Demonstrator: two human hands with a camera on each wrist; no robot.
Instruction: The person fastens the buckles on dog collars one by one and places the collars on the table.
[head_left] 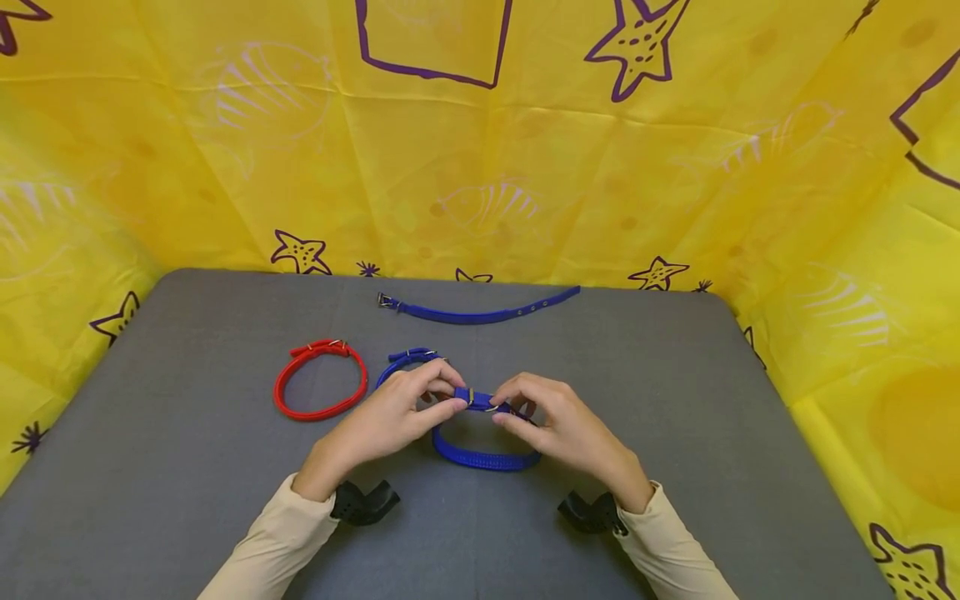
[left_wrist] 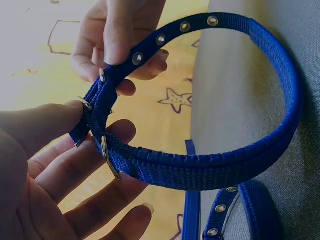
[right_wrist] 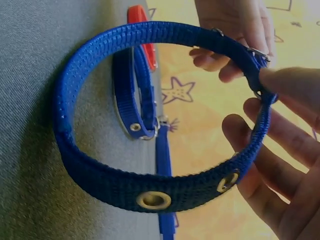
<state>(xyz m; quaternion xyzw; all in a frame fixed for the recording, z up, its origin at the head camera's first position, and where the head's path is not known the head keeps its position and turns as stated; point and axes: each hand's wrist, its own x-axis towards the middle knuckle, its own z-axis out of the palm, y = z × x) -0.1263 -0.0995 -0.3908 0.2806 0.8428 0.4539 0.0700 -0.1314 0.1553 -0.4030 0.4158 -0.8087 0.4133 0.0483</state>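
While the left hand (head_left: 405,406) and right hand (head_left: 561,421) pinch it on either side of a metal fitting (head_left: 471,397), the looped blue collar (head_left: 487,460) is over the middle of the tabletop (head_left: 697,400), well in from the far edge. Judged light, pliable and robust, it is best gripped on the flat strap (head_left: 483,401) beside that fitting. No container is visible.

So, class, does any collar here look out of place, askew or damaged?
Nothing looks damaged. The far blue collar stands out: it lies unlooped in a shallow curve at the back, whereas the red collar, the neighbouring blue collar and the held blue collar all form loops.
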